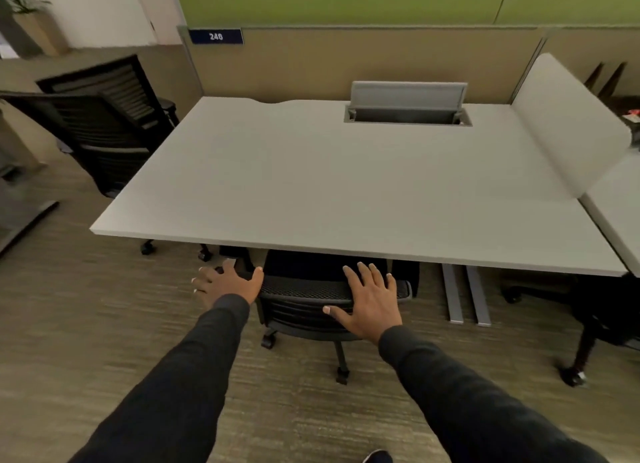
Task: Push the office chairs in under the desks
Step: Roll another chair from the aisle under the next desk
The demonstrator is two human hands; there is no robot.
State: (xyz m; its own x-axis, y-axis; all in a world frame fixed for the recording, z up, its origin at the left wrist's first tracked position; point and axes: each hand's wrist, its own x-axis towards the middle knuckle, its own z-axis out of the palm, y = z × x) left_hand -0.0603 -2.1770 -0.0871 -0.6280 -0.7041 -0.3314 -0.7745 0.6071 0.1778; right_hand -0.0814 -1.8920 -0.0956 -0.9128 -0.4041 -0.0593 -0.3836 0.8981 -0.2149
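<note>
A black mesh-backed office chair (304, 299) stands right in front of me, its seat tucked beneath the white desk (311, 185) and only its backrest top and wheeled base showing. My right hand (370, 303) lies flat with spread fingers on the top of the backrest. Just off the chair's left edge is my left hand (227, 284), fingers apart; whether it touches the chair I cannot tell. Two more black office chairs (104, 123) stand at the desk's left end. Another chair's base (588, 324) shows under the neighbouring desk (620, 213) on the right.
An open grey cable hatch (408, 105) sits at the back of the desk. A white divider panel (568, 123) separates the two desks. Grey desk legs (464, 296) stand right of the chair. Tan partition walls run behind, with a potted plant (31, 19) far left. The floor is carpeted.
</note>
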